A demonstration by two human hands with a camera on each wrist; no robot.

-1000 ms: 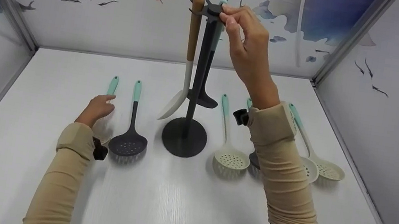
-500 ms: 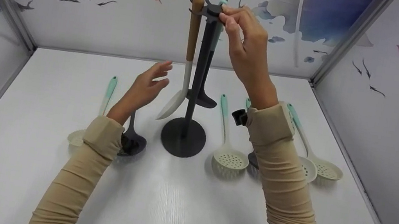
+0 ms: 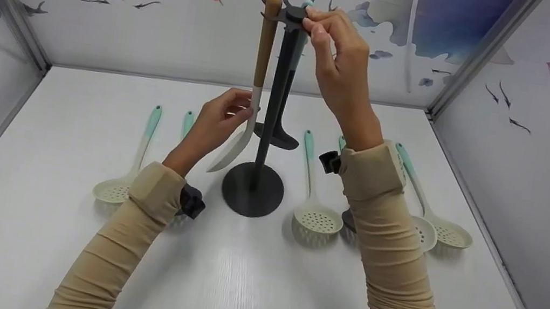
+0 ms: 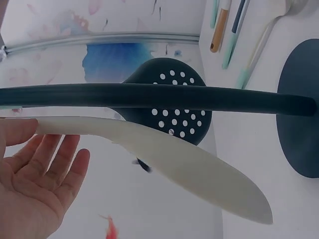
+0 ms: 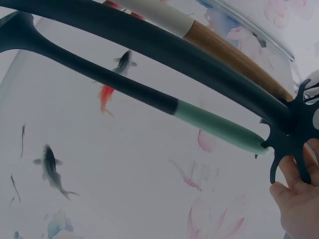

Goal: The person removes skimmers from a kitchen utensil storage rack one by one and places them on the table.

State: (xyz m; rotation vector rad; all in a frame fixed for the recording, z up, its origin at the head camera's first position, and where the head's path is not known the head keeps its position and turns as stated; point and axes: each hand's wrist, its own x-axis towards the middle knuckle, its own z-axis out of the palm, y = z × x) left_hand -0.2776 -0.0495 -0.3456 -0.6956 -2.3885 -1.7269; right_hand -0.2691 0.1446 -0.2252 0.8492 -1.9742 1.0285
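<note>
A black utensil rack [image 3: 280, 84] with a round base and a hooked top stands mid-table. From its left side hangs a spatula [image 3: 265, 49] with a wooden handle and a cream blade [image 4: 199, 172], seen nearly edge-on. My left hand [image 3: 217, 124] pinches the cream shaft just below the wood, thumb on one side and fingers on the other. My right hand [image 3: 344, 58] holds a hook of the rack's top [image 5: 299, 119] between thumb and fingers. Behind the pole hangs a black skimmer [image 4: 187, 124] with a mint handle [image 5: 219, 127].
A cream skimmer [image 3: 112, 190] and a mostly covered mint-handled utensil [image 3: 188, 121] lie left of the rack. Several more lie on the right, among them a cream skimmer [image 3: 319, 219]; my right forearm hides parts of some. Printed panels [image 3: 107, 37] enclose the white table [image 3: 229, 278].
My left hand has left the utensils lying on the left, moved up and right, and taken hold of the hanging spatula, whose blade swings slightly left. My right hand has stayed on the rack.
</note>
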